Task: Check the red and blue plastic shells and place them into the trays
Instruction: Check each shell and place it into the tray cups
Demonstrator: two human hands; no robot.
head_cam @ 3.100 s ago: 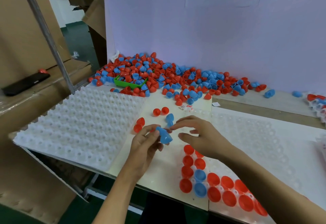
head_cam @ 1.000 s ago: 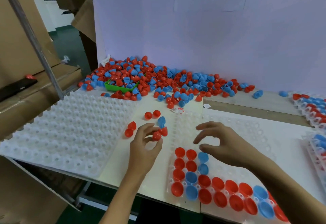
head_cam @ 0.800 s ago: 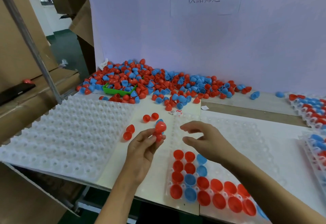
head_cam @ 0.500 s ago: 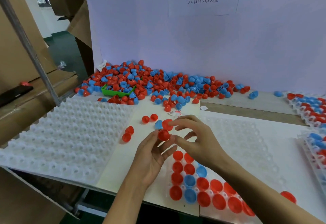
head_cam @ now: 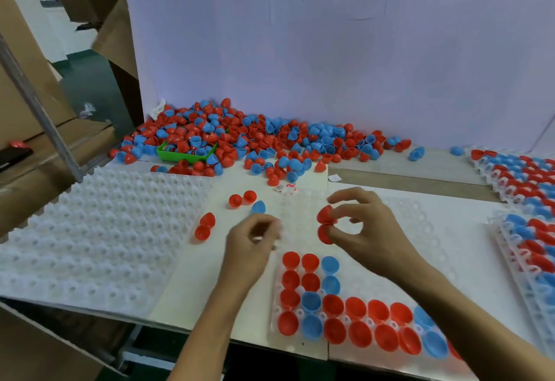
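The right hand [head_cam: 369, 230] is hovering above the clear tray [head_cam: 399, 278] near the front edge of the table [head_cam: 405, 182], its fingers [head_cam: 345, 211] pinching two red shells [head_cam: 326, 224], one stacked above the other, between the thumb and the bent forefinger, with the other fingers arching over them. The left hand [head_cam: 250, 248] is hanging just to the left of that tray, over the bare strip of table; it is blurred, and its fingers [head_cam: 267, 224] are looking loosely curled and holding nothing that can be made out. Just beyond it, a blue shell [head_cam: 258, 207] is lying on the table, with two red shells [head_cam: 241, 199] behind it and two more [head_cam: 204, 227] to the left. The clear tray's front rows are carrying red and blue shells seated in its cups. A white dimpled tray [head_cam: 90, 239] is filling the table's left side. The big loose pile of shells [head_cam: 270, 140] is lying along the back edge, around a green bin [head_cam: 183, 155].
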